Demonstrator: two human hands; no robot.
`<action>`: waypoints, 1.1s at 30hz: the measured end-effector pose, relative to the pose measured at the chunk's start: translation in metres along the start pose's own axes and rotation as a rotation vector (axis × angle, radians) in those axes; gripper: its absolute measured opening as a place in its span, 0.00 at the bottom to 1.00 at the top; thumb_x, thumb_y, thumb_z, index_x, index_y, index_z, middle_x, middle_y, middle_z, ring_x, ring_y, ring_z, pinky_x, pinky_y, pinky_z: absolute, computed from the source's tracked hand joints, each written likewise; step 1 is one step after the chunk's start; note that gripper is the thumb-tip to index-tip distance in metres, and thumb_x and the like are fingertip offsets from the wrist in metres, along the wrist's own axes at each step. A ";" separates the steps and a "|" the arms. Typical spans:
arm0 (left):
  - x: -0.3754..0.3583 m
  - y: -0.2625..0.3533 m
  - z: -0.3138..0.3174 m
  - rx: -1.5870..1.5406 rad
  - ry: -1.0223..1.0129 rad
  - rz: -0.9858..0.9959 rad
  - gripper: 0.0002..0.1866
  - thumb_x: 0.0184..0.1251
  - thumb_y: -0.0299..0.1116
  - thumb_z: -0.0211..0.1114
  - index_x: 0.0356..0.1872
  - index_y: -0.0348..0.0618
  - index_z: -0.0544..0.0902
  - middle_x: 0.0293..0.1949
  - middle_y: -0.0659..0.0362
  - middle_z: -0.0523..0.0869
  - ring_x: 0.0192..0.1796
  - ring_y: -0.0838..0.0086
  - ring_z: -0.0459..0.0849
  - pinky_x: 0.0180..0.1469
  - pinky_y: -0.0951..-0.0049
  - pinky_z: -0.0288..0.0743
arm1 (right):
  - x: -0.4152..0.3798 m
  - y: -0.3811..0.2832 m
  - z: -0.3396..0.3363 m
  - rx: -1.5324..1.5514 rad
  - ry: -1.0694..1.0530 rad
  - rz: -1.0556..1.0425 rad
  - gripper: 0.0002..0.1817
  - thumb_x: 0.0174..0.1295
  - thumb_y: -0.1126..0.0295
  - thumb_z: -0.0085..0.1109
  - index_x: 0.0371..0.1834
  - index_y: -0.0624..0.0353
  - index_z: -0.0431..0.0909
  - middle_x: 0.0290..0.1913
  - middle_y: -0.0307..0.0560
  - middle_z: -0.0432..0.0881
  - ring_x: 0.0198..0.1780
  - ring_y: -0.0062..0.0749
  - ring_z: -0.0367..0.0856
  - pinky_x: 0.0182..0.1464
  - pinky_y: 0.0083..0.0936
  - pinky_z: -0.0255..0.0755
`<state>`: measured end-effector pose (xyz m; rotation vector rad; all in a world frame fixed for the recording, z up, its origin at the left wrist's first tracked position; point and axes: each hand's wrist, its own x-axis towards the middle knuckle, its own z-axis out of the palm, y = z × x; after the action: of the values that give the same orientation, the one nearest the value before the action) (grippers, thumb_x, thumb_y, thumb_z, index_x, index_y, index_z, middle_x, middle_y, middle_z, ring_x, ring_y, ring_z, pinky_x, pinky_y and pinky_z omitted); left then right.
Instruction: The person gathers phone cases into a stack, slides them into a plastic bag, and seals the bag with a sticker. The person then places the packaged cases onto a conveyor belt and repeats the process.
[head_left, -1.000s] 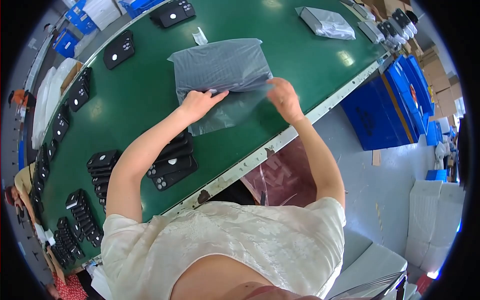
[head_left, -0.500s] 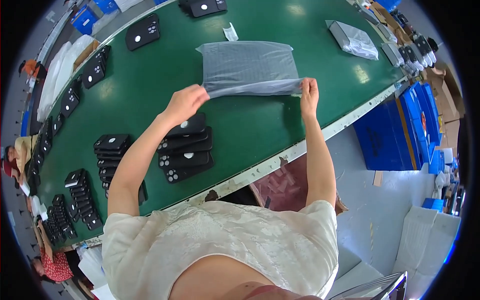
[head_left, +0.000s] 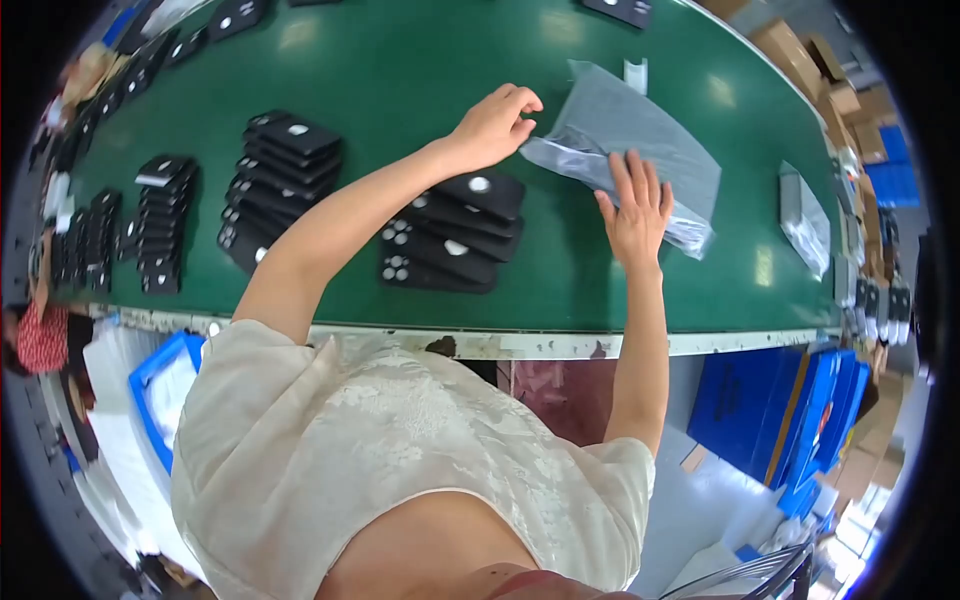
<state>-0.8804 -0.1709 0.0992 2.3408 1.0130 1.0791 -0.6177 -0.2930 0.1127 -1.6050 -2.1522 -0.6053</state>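
Observation:
On the green table lies a flat dark thing wrapped in a translucent plastic bag (head_left: 640, 125), turned at an angle. My right hand (head_left: 638, 210) rests flat on the bag's near, folded edge with the fingers stretched. My left hand (head_left: 493, 128) hovers just left of the bag's corner, apart from it, fingers half curled and thumb apart, holding nothing. Below my left forearm and hand sits a fanned stack of flat black pieces with round camera-like holes (head_left: 450, 255). Just beyond the bag is a small white curved piece (head_left: 635, 76).
More stacks of black pieces (head_left: 290, 150) stand to the left. A second bagged package (head_left: 803, 220) lies at the right. The table's worn front edge (head_left: 520, 346) runs before me, with blue boxes (head_left: 745, 415) at lower right. A person in red (head_left: 42, 340) is at far left.
My left hand has let go of the bag's edge and come away leftward. My right hand has gone from pinching the edge to lying flat on it. The bag has turned; the view has shifted.

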 end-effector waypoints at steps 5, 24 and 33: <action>-0.129 0.064 -0.096 -0.887 -0.706 -0.721 0.15 0.80 0.43 0.55 0.50 0.40 0.77 0.46 0.57 0.85 0.46 0.71 0.86 0.44 0.69 0.82 | 0.017 -0.003 0.034 -0.241 0.004 0.322 0.36 0.63 0.63 0.68 0.74 0.53 0.65 0.72 0.53 0.69 0.74 0.47 0.64 0.73 0.56 0.55; -0.097 -0.024 -0.042 -0.402 0.459 -0.456 0.22 0.80 0.47 0.54 0.56 0.37 0.78 0.58 0.52 0.80 0.64 0.69 0.75 0.66 0.69 0.68 | 0.020 -0.131 0.001 0.713 -0.360 0.083 0.51 0.46 0.66 0.80 0.76 0.58 0.62 0.60 0.58 0.73 0.60 0.51 0.75 0.65 0.41 0.69; -0.105 -0.012 -0.063 -0.654 -0.131 -0.508 0.23 0.80 0.47 0.52 0.58 0.36 0.78 0.56 0.51 0.82 0.60 0.66 0.80 0.62 0.65 0.71 | 0.004 -0.146 0.001 0.641 -0.127 0.353 0.41 0.45 0.69 0.82 0.65 0.61 0.73 0.54 0.53 0.75 0.55 0.47 0.75 0.61 0.40 0.71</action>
<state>-0.9813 -0.2384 0.0793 1.5049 0.9464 0.8655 -0.7590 -0.3263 0.0977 -1.6020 -1.8037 0.2807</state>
